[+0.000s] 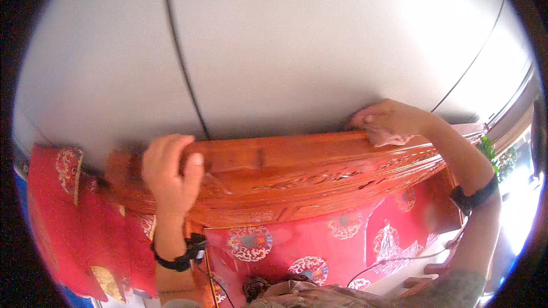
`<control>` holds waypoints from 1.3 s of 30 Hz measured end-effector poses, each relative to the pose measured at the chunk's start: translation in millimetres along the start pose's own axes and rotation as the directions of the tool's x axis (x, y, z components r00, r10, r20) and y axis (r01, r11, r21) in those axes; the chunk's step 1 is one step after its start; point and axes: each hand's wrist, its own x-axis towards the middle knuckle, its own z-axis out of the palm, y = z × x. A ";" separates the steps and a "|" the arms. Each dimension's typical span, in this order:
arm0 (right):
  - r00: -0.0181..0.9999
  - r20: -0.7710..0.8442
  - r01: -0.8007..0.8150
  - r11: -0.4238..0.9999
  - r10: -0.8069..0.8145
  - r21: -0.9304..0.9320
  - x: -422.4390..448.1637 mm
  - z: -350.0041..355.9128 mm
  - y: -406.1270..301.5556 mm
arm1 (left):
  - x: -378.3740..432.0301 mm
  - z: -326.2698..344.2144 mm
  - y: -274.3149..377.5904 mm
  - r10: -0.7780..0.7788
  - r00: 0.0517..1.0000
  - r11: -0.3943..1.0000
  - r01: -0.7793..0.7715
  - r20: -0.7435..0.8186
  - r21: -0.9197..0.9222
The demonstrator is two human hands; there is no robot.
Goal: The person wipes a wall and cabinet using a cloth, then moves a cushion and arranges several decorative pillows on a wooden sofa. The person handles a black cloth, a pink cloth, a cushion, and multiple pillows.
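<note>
A carved reddish-brown wooden backrest (291,154) runs across the view, close against a pale wall. On its top edge toward the right, my right hand (394,117) presses a crumpled pink cloth (387,138) held under the fingers. My left hand (171,175) grips the top rail farther left, its fingers over the edge and the thumb in front. The fingertips of the right hand are partly hidden by the cloth and shadow.
Red brocade seat cushions (282,244) with round patterns lie below the backrest. More red brocade fabric (94,231) covers the left side. The grey-white wall (299,51) has dark vertical seams. Green leaves (486,149) and a bright window area (520,196) appear at right.
</note>
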 end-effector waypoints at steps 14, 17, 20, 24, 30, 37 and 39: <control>0.959 0.134 0.070 0.669 -0.248 0.740 252.0 64.8 -187.2 | -17.1 2.9 -31.4 -0.069 0.942 0.969 -0.015 -0.329 -0.248; 0.991 0.073 0.030 0.729 -0.109 0.684 197.7 47.7 -190.9 | -19.2 0.5 -30.2 -0.066 0.961 0.970 -0.002 -0.270 -0.244; 0.970 0.153 -0.241 0.737 0.187 0.631 118.9 22.8 -154.0 | -21.8 6.8 -22.9 -0.076 0.968 0.971 0.017 -0.239 -0.240; 0.850 -0.143 -0.513 0.858 0.508 -0.003 -17.5 -13.2 -2.0 | -20.2 -2.0 -21.2 -0.148 0.967 0.984 0.124 -0.209 -0.125; 0.396 -0.450 -0.838 0.114 0.800 -0.534 -264.5 -60.7 134.4 | 45.0 47.1 164.5 0.173 0.976 0.934 -0.205 -0.131 -0.293; 0.561 -0.513 -0.825 0.492 0.650 -0.278 -319.4 -52.6 227.8 | 62.9 128.5 256.4 0.184 0.936 0.963 -0.233 0.300 0.137; 0.884 -0.385 -0.385 0.880 0.265 -0.278 -279.1 -42.6 209.4 | 58.7 132.4 257.7 0.215 0.943 0.953 -0.259 0.256 0.155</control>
